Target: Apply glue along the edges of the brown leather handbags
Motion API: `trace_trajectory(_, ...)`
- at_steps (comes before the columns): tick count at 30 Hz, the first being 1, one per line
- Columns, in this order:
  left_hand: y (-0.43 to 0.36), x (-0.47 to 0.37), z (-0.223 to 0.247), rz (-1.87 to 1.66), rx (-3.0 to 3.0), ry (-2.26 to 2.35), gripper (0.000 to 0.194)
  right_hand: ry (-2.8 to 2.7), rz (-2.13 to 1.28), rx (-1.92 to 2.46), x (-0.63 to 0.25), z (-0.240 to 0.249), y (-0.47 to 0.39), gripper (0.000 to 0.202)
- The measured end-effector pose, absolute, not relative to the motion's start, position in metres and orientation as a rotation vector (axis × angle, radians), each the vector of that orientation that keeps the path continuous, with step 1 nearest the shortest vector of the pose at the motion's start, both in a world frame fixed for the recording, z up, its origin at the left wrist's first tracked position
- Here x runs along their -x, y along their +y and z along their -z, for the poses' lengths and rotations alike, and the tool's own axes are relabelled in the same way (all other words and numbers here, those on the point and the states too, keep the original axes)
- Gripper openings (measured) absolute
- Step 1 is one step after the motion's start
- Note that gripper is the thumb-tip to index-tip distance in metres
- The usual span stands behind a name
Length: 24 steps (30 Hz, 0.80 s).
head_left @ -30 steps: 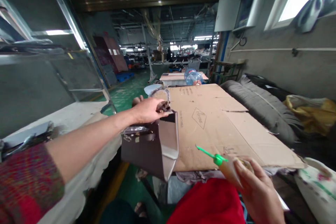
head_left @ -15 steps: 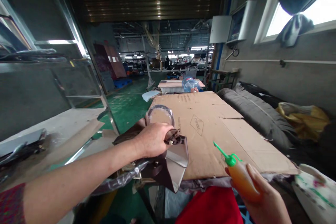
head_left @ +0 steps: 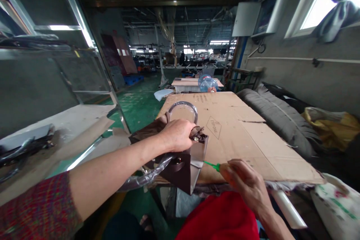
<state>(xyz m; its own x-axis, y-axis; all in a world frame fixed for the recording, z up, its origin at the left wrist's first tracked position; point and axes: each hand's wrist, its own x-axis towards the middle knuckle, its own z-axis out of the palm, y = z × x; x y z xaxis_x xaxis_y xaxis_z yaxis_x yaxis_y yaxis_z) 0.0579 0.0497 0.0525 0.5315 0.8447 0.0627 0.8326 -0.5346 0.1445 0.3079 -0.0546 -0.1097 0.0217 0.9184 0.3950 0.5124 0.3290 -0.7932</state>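
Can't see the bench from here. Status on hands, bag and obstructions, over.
Left hand gripping brown bag. Right hand holding bottle, green nozzle close to bag's pale end; contact unclear. Near plastic-wrapped handle clear of nozzle.

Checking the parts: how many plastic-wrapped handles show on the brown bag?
2: the far handle arches beyond the left hand, against the cardboard; the near handle droops on the near side of the bag, alongside the left forearm. The forearm could hide more.
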Motion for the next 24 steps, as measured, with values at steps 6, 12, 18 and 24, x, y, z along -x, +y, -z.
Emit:
trace_trajectory(6,0.051,-0.054,-0.049,-0.215,-2.63,1.493,0.02,-1.682,-0.591,1.319,-0.309,0.112,-0.04,0.031)
trace_trajectory(12,0.047,-0.052,-0.048,-0.24,-2.629,1.483,0.02,-1.651,-0.709,1.353,-0.309,0.109,-0.039,0.036)
trace_trajectory(18,0.041,-0.05,-0.048,-0.24,-2.613,1.461,0.015,-1.591,-0.836,1.395,-0.307,0.111,-0.031,0.041)
trace_trajectory(24,0.038,-0.05,-0.049,-0.232,-2.61,1.459,0.016,-1.522,-0.852,1.447,-0.309,0.113,-0.028,0.044)
